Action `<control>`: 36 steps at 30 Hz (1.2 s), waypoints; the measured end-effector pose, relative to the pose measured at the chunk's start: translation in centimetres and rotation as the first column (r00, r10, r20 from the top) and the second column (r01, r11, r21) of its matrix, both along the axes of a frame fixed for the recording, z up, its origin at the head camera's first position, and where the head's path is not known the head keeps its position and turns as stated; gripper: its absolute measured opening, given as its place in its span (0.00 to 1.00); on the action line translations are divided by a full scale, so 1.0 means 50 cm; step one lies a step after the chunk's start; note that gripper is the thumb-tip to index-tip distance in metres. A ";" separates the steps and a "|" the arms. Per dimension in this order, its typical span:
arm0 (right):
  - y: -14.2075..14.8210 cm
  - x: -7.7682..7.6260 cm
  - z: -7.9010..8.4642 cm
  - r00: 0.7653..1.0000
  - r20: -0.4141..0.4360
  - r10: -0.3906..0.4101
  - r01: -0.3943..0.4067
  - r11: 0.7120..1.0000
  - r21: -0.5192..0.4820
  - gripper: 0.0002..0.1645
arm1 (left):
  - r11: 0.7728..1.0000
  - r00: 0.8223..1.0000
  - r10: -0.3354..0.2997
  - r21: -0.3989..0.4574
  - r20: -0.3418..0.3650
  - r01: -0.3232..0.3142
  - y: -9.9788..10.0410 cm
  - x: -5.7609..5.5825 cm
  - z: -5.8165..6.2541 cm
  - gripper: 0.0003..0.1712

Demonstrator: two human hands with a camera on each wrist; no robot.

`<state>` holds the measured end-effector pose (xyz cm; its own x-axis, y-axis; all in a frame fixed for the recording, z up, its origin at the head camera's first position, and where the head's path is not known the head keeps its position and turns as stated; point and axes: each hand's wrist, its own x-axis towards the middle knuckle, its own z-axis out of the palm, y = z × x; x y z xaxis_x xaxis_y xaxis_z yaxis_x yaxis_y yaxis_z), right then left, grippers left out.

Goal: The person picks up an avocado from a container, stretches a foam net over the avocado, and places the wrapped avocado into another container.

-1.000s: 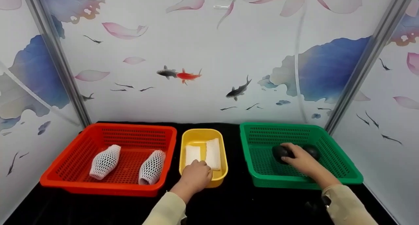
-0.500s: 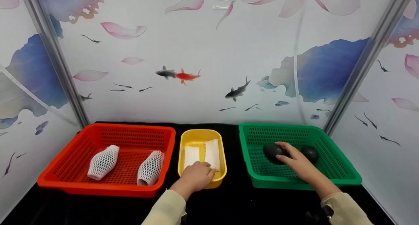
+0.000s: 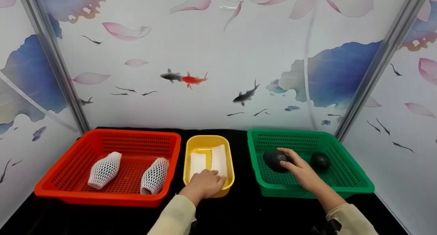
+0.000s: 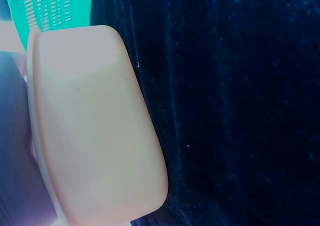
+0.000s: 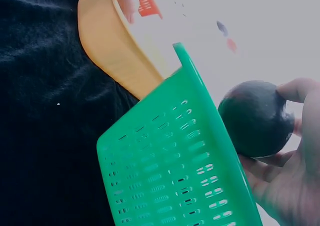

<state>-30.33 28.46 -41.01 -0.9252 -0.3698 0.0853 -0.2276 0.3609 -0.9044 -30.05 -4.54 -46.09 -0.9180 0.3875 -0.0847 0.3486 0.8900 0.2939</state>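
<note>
In the head view my right hand [image 3: 303,171] grips a dark, smooth, egg-shaped avocado [image 3: 274,161] over the green basket [image 3: 315,191]. Its fingers and thumb wrap around the side of the fruit in the right wrist view, where the avocado [image 5: 255,120] shows just past the basket's rim. A second avocado [image 3: 320,161] lies at the right in the same basket. My left hand [image 3: 205,183] reaches over the near rim of the yellow tub [image 3: 232,173]. Its relaxed fingers rest at the near ends of two white foam net sleeves [image 3: 218,158]; fingertip contact is partly hidden.
At the left stands a red basket [image 3: 102,198] with two dark fruits in white foam nets, one netted fruit [image 3: 105,170] at its left and another netted fruit [image 3: 155,176] at its right. Black cloth [image 3: 235,214] covers the table. Printed panels [image 3: 205,105] enclose the back and sides.
My right hand has moved left with the avocado, away from the second one in the green basket. My left hand has shifted slightly right in the yellow tub. The head view has drifted a little.
</note>
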 end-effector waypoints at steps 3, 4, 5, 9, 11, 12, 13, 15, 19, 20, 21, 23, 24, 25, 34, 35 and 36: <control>-0.001 -0.001 -0.004 1.000 0.007 -0.012 0.012 1.000 0.001 0.33 | 1.000 0.999 -0.003 0.013 -0.033 0.004 -0.001 0.001 -0.002 0.27; -0.001 -0.001 -0.005 1.000 0.009 -0.017 0.017 1.000 -0.001 0.32 | 1.000 0.999 -0.005 0.017 -0.047 0.006 -0.001 0.000 -0.003 0.27; -0.002 -0.001 -0.006 1.000 0.010 -0.021 0.021 1.000 -0.002 0.32 | 1.000 0.998 -0.007 0.019 -0.061 0.008 -0.002 0.001 -0.003 0.26; -0.005 -0.002 -0.010 1.000 0.003 -0.024 0.024 1.000 -0.012 0.32 | 1.000 0.997 -0.019 0.010 -0.071 0.020 -0.001 -0.003 -0.002 0.26; -0.006 -0.003 -0.013 1.000 0.002 -0.021 0.021 1.000 -0.018 0.32 | 1.000 0.998 -0.021 0.004 -0.057 0.022 -0.001 -0.006 -0.001 0.26; -0.007 -0.003 -0.014 1.000 0.004 -0.021 0.022 1.000 -0.020 0.32 | 1.000 0.999 -0.022 0.005 -0.048 0.022 0.000 -0.009 -0.001 0.26; -0.007 -0.003 -0.015 1.000 0.006 -0.022 0.022 1.000 -0.022 0.32 | 1.000 0.999 -0.023 0.005 -0.040 0.024 0.001 -0.012 -0.001 0.26; -0.008 -0.003 -0.018 1.000 0.013 -0.028 0.028 0.999 -0.024 0.32 | 1.000 0.999 -0.026 0.013 -0.025 0.027 0.003 -0.017 -0.001 0.27; -0.008 -0.003 -0.022 0.999 0.012 -0.041 0.042 0.999 -0.022 0.32 | 0.999 0.999 -0.024 0.035 0.035 0.023 0.007 -0.025 -0.001 0.28; -0.008 -0.003 -0.023 0.999 0.008 -0.041 0.042 0.999 -0.019 0.32 | 0.999 0.998 -0.021 0.038 0.052 0.019 0.008 -0.026 -0.001 0.28; -0.008 -0.003 -0.024 0.999 0.004 -0.040 0.040 0.999 -0.015 0.32 | 0.999 0.997 -0.017 0.044 0.070 0.014 0.008 -0.027 -0.001 0.29; -0.008 -0.003 -0.025 1.000 -0.005 -0.030 0.030 0.999 -0.013 0.32 | 0.999 0.996 -0.010 0.042 0.088 0.006 0.008 -0.026 -0.001 0.29; -0.008 -0.002 -0.026 1.000 -0.012 -0.024 0.024 1.000 -0.014 0.32 | 0.999 0.996 -0.010 0.041 0.090 0.006 0.007 -0.025 -0.001 0.28; -0.008 -0.002 -0.026 1.000 -0.018 -0.019 0.019 1.000 -0.015 0.32 | 0.999 0.996 -0.010 0.041 0.088 0.006 0.007 -0.024 -0.001 0.28; -0.007 0.000 -0.027 0.999 -0.040 -0.012 0.011 0.999 -0.031 0.31 | 0.998 0.995 -0.037 0.051 -0.088 0.042 0.005 -0.023 0.000 0.25; -0.007 0.000 -0.028 0.999 -0.041 -0.017 0.015 0.999 -0.034 0.31 | 0.998 0.992 -0.047 0.046 -0.116 0.053 0.005 -0.024 0.000 0.25; -0.007 0.000 -0.028 0.999 -0.042 -0.022 0.021 0.999 -0.035 0.31 | 0.997 0.988 -0.059 0.039 -0.145 0.065 0.004 -0.025 0.001 0.23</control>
